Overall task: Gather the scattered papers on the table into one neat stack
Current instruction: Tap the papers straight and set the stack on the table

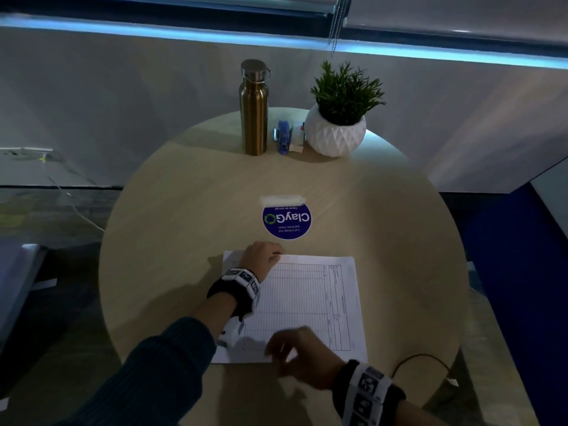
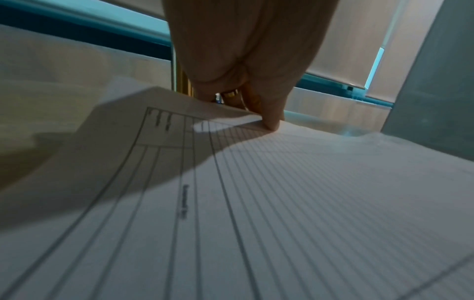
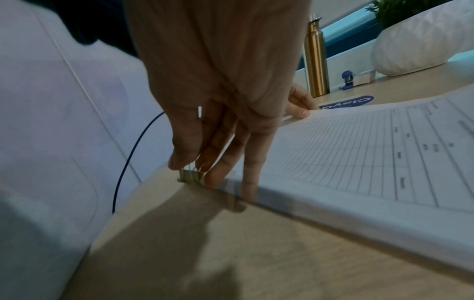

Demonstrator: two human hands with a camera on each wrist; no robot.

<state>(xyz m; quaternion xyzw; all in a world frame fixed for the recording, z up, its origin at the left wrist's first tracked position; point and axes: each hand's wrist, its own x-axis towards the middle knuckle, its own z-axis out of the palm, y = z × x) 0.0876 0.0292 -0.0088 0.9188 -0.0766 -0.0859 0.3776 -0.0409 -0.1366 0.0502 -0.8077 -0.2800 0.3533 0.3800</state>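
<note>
White paper stack (image 1: 307, 302) | left hand (image 1: 261, 256) pinching far edge | right hand (image 1: 299, 355) touching near edge

A lined, printed paper stack (image 2: 282, 203) is seen close up, its far edge pinched by the left hand (image 2: 246, 60), thumb on top.

White ruled-form papers (image 1: 307, 305) stacked flat on table's near side, far-left corner lifted.

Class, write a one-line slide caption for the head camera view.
Both hands, left hand and right hand, square a stack of papers on a round table.
</note>
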